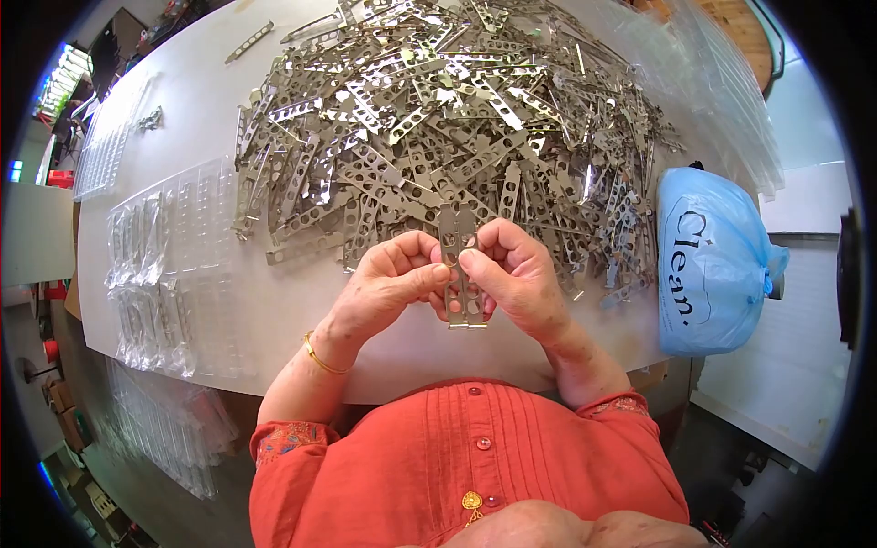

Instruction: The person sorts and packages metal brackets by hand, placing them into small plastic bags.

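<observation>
Two flat metal strips with round holes (464,226) stand side by side, lengthwise, in front of my chest. My left hand (393,274) pinches their left edge between thumb and fingers. On the other edge my right hand (523,279) is closed, its thumb lying over the front. The strips' lower ends show below my fingers, and part of their middle is hidden by my thumbs. Just beyond both hands spreads a large heap of similar perforated metal strips (411,123), lying at all angles.
Clear plastic trays (206,219) lie at the left, some compartments holding wrapped pieces. More clear trays (174,429) sit lower, beyond the table edge. A full blue plastic bag (708,265) stands at the right edge. Clear plastic sheets (717,87) lie at the far right.
</observation>
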A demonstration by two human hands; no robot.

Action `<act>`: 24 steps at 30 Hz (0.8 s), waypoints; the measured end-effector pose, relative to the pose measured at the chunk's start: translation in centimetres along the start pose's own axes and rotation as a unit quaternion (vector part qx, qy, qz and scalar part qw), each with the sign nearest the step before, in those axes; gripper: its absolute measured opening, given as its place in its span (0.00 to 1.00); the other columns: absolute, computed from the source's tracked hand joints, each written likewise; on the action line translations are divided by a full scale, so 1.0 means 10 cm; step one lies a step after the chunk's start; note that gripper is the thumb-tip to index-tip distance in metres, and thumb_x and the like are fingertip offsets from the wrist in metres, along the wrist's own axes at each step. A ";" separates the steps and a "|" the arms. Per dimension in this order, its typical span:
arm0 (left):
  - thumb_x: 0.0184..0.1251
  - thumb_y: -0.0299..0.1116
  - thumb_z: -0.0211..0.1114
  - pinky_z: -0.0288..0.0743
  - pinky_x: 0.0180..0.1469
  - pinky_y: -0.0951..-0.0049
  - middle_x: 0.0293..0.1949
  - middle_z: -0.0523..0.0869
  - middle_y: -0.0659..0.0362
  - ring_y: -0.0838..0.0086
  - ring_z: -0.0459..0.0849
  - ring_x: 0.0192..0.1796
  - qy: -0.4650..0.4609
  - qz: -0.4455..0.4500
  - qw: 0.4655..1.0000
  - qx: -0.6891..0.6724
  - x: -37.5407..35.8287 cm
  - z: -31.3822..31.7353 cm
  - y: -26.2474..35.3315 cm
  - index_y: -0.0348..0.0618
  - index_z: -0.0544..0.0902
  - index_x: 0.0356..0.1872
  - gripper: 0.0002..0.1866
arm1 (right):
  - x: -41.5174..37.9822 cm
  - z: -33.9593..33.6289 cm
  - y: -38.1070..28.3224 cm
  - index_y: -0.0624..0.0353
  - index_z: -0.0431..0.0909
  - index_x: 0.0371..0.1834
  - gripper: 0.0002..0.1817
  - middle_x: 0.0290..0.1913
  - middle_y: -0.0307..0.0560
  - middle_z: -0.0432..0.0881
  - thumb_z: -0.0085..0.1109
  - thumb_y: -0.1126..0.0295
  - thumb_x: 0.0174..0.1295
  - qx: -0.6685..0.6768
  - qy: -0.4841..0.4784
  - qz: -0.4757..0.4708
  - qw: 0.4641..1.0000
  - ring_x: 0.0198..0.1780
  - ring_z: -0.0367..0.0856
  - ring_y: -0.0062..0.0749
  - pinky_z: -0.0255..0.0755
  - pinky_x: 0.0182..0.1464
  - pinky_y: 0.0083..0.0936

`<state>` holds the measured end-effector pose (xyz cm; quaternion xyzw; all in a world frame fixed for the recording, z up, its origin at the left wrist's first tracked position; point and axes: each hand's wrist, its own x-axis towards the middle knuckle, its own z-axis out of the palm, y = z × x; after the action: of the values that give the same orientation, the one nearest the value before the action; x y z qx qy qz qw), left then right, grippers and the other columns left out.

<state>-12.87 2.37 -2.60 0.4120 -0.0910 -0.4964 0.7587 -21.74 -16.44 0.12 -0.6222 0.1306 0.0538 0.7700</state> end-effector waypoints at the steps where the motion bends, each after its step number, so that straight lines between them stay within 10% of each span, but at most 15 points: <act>1: 0.74 0.27 0.64 0.87 0.36 0.72 0.38 0.87 0.54 0.69 0.90 0.36 -0.002 0.001 1.000 0.002 0.00 0.00 0.00 0.36 0.76 0.46 0.08 | 0.00 0.00 0.00 0.58 0.75 0.42 0.05 0.30 0.35 0.82 0.60 0.70 0.72 -0.001 -0.002 -0.001 1.000 0.24 0.76 0.10 0.71 0.23 0.10; 24: 0.74 0.27 0.64 0.87 0.35 0.71 0.38 0.87 0.52 0.69 0.90 0.35 0.008 -0.001 1.000 0.008 0.00 0.02 0.00 0.37 0.75 0.45 0.07 | 0.00 0.02 0.00 0.57 0.73 0.38 0.06 0.28 0.35 0.80 0.60 0.71 0.71 0.006 0.010 0.007 1.000 0.22 0.75 0.11 0.70 0.20 0.12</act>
<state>-12.96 2.31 -2.48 0.4222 -0.0885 -0.4927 0.7558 -21.72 -16.21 0.14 -0.6171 0.1433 0.0520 0.7720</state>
